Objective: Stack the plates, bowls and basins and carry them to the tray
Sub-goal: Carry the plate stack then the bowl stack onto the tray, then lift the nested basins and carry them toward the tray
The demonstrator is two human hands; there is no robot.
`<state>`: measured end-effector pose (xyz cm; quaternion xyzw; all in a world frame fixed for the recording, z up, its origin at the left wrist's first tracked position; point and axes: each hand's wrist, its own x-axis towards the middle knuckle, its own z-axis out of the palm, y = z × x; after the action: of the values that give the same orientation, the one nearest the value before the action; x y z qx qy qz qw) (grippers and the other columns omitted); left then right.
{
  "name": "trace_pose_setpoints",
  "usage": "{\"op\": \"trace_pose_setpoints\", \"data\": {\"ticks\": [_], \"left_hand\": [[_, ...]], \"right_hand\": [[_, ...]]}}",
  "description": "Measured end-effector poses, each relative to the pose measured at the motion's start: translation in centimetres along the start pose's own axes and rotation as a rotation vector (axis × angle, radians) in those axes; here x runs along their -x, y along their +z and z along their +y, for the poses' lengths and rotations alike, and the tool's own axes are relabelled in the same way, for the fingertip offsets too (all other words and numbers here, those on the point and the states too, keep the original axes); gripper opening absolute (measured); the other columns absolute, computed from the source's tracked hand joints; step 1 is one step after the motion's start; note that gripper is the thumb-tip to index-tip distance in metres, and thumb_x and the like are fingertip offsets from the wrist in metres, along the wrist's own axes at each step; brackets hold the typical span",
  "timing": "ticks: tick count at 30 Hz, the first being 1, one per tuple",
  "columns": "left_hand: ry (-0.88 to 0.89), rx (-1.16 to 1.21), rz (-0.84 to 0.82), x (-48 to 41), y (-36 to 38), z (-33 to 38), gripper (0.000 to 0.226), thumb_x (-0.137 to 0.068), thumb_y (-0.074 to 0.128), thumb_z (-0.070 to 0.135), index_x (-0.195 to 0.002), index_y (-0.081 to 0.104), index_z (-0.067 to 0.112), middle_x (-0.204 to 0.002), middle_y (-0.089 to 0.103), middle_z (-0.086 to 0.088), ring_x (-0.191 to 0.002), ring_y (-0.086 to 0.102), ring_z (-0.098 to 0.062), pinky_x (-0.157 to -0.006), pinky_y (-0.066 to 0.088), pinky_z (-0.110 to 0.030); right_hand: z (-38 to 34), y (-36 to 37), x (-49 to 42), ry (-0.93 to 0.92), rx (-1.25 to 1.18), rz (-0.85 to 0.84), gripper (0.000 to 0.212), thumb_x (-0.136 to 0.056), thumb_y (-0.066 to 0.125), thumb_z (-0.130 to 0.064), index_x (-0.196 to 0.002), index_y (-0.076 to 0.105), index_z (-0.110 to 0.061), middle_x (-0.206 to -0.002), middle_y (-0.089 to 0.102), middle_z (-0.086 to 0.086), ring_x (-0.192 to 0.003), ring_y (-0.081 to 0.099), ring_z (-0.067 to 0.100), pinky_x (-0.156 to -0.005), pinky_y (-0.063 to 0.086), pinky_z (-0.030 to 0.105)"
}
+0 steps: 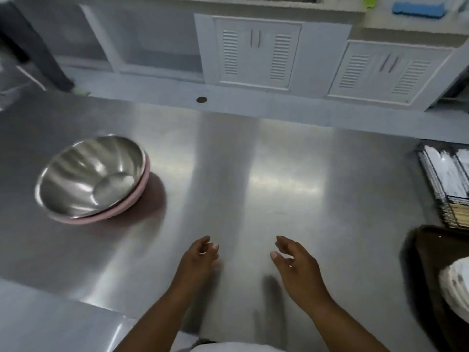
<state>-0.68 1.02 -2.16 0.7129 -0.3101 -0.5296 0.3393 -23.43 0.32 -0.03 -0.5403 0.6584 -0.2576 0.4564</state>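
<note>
Basins first: a steel basin [88, 174] sits nested in a pink basin [119, 212] at the table's [253, 161] left, already stacked for one lift. Our left hand [198, 260] and right hand [297, 268] hover empty, fingers loosely spread, well apart from the pair. We judge the dark tray [431, 262] at far right is their destination.
</note>
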Motion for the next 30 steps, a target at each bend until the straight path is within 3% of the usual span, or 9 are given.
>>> {"op": "trace_pose_setpoints", "data": {"ticks": [3, 8, 13, 16, 19, 21, 23, 26, 30], "left_hand": [[-0.024, 0.134, 0.149, -1.0, -6.1, -1.2, 0.047, -0.094, 0.059, 0.027, -0.137, 0.048, 0.012, -0.113, 0.066, -0.009, -0.099, 0.068, -0.024, -0.09, 0.056, -0.04], [-0.011, 0.34, 0.35, -2.9, -15.2, -2.0, 0.048, -0.095, 0.057, 0.03, -0.136, 0.047, 0.007, -0.104, 0.063, -0.005, -0.093, 0.066, -0.024, -0.087, 0.054, -0.041], [-0.028, 0.558, 0.495, -5.4, -22.0, -1.0, 0.022, -0.097, 0.052, 0.036, -0.105, 0.057, 0.015, -0.094, 0.06, -0.003, -0.082, 0.064, -0.022, -0.078, 0.055, -0.037], [-0.004, 0.629, 0.545, -7.1, -25.5, -0.6, 0.035, -0.096, 0.052, 0.04, -0.117, 0.058, 0.011, -0.109, 0.064, -0.006, -0.1, 0.065, -0.025, -0.09, 0.055, -0.042], [0.016, 0.641, 0.555, -8.7, -28.2, -0.5, 0.04, -0.096, 0.054, 0.035, -0.124, 0.059, 0.008, -0.116, 0.069, -0.011, -0.101, 0.068, -0.022, -0.094, 0.054, -0.04], [0.009, 0.641, 0.571, -9.7, -29.5, -0.4, 0.035, -0.095, 0.056, 0.029, -0.121, 0.061, 0.006, -0.113, 0.069, -0.013, -0.098, 0.069, -0.022, -0.094, 0.055, -0.04], [0.003, 0.629, 0.582, -10.6, -30.4, -0.3, 0.031, -0.094, 0.057, 0.024, -0.118, 0.063, 0.006, -0.111, 0.07, -0.014, -0.097, 0.07, -0.023, -0.094, 0.055, -0.041], [-0.008, 0.599, 0.578, -11.3, -31.0, -0.7, 0.03, -0.094, 0.057, 0.02, -0.119, 0.064, 0.005, -0.109, 0.071, -0.014, -0.094, 0.07, -0.022, -0.092, 0.056, -0.042], [-0.007, 0.559, 0.574, -11.5, -31.3, -1.2, 0.032, -0.093, 0.058, 0.019, -0.119, 0.064, 0.002, -0.109, 0.071, -0.015, -0.097, 0.07, -0.025, -0.093, 0.056, -0.044]], "right_hand": [[-3.4, 4.9, -1.9, -0.011, -0.007, -0.096, 0.036, -0.092, 0.064, -0.023, -0.127, 0.059, -0.026, -0.12, 0.065, -0.007, -0.099, 0.061, -0.003, -0.079, 0.042, 0.008], [-9.4, 13.0, -5.5, -0.042, 0.01, -0.216, 0.036, -0.093, 0.061, -0.027, -0.129, 0.058, -0.024, -0.117, 0.065, -0.007, -0.097, 0.059, -0.003, -0.074, 0.039, 0.003], [-14.3, 20.2, -10.5, 0.01, 0.003, -0.325, 0.047, -0.091, 0.059, -0.038, -0.135, 0.052, -0.023, -0.119, 0.063, -0.003, -0.111, 0.062, 0.021, -0.103, 0.048, 0.043], [-16.9, 23.6, -13.9, 0.042, 0.009, -0.354, 0.063, -0.086, 0.06, -0.044, -0.142, 0.045, -0.018, -0.117, 0.063, -0.002, -0.112, 0.061, 0.022, -0.103, 0.048, 0.046], [-19.4, 26.3, -16.9, 0.073, 0.0, -0.354, 0.074, -0.083, 0.06, -0.046, -0.145, 0.039, -0.013, -0.124, 0.06, 0.001, -0.109, 0.063, 0.024, -0.102, 0.049, 0.046], [-20.7, 27.7, -18.5, 0.088, -0.009, -0.351, 0.069, -0.083, 0.061, -0.044, -0.141, 0.044, -0.01, -0.126, 0.06, 0.006, -0.094, 0.068, 0.023, -0.095, 0.054, 0.047], [-21.7, 28.8, -19.7, 0.083, -0.016, -0.346, 0.054, -0.082, 0.06, -0.039, -0.123, 0.059, -0.004, -0.11, 0.069, 0.011, -0.083, 0.071, 0.026, -0.089, 0.057, 0.049], [-22.4, 29.8, -20.7, 0.084, -0.055, -0.346, 0.026, -0.083, 0.058, -0.026, -0.093, 0.066, -0.003, -0.099, 0.072, 0.02, -0.089, 0.071, 0.033, -0.085, 0.059, 0.05], [-22.3, 30.0, -21.2, 0.062, -0.038, -0.337, 0.023, -0.081, 0.058, -0.018, -0.092, 0.067, 0.0, -0.097, 0.072, 0.022, -0.088, 0.071, 0.034, -0.083, 0.059, 0.051]]}}
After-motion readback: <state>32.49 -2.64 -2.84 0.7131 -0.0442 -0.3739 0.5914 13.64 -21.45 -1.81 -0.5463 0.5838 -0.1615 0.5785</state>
